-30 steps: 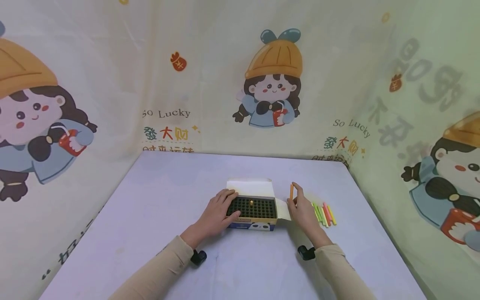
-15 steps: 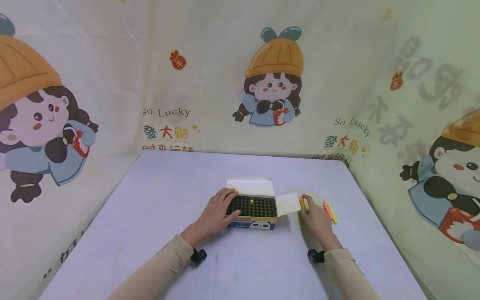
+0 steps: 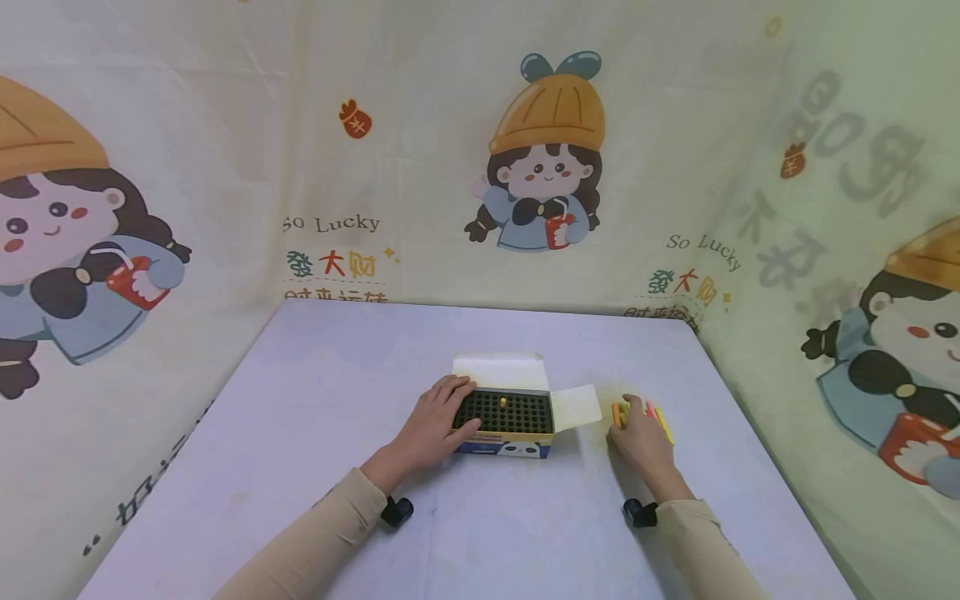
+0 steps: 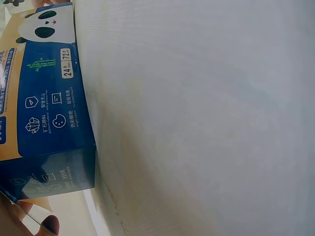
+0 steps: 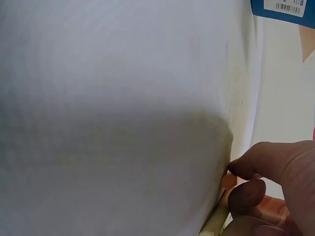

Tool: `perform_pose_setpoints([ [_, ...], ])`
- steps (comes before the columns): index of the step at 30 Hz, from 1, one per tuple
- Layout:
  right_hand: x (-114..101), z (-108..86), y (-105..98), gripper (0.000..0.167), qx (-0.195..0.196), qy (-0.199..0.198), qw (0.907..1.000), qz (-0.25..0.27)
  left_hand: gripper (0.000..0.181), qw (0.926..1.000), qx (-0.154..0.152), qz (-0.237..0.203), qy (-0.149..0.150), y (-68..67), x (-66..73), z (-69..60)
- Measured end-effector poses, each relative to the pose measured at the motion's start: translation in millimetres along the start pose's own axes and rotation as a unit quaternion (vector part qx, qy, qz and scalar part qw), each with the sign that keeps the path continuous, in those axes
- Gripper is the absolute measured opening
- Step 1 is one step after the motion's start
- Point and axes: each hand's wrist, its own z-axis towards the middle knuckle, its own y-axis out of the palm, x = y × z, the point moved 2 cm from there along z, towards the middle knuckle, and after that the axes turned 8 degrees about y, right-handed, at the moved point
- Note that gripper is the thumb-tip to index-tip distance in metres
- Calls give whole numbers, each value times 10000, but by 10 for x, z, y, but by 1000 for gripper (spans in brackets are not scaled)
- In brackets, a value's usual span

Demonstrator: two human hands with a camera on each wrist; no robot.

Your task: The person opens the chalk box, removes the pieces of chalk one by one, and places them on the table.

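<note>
My left hand [image 3: 431, 422] holds the left end of an open chalk box [image 3: 501, 447], fingers at its far side and thumb over the near edge. The box's blue side with a panda [image 4: 47, 27] fills the left of the left wrist view. Inside is a black tray of holes [image 3: 528, 414], where one yellowish chalk stick [image 3: 503, 402] pokes up. To the right, my right hand [image 3: 647, 442] is low at the table, thumb and forefinger at an orange chalk stick [image 3: 617, 414]. The right wrist view shows this stick's round end [image 5: 229, 180] against the thumb; the fingers partly hide it.
Pink and yellow chalk sticks [image 3: 662, 423] lie beside the right hand, partly covered by it. The box's white lid [image 3: 498, 371] stands raised behind, and a side flap [image 3: 576, 407] sticks out rightward. A patterned cloth [image 3: 420, 167] hangs around the white table [image 3: 337, 358].
My right hand has moved right and down with the orange chalk stick, from beside the box to the other sticks. The side flap has swung up. My left hand has stayed on the box.
</note>
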Motion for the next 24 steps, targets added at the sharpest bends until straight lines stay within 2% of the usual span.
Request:
perform_pose_setpoints([
  [8, 1, 17, 0, 70, -126, 157, 9998, -13, 71, 9999, -127, -14, -116, 18, -10, -7],
  [15, -66, -6, -66, 64, -41, 4, 10000, -16, 71, 9998, -153, -26, -116, -10, 3, 10],
  [20, -335, -70, -248, 55, 278, -497, 9980, 273, 71, 9999, -116, -42, -111, -9, 1, 0],
  [24, -661, -116, -432, 44, 761, -888, 9923, 411, 70, 10000, 19, -6, -18, 8, -8, -2],
])
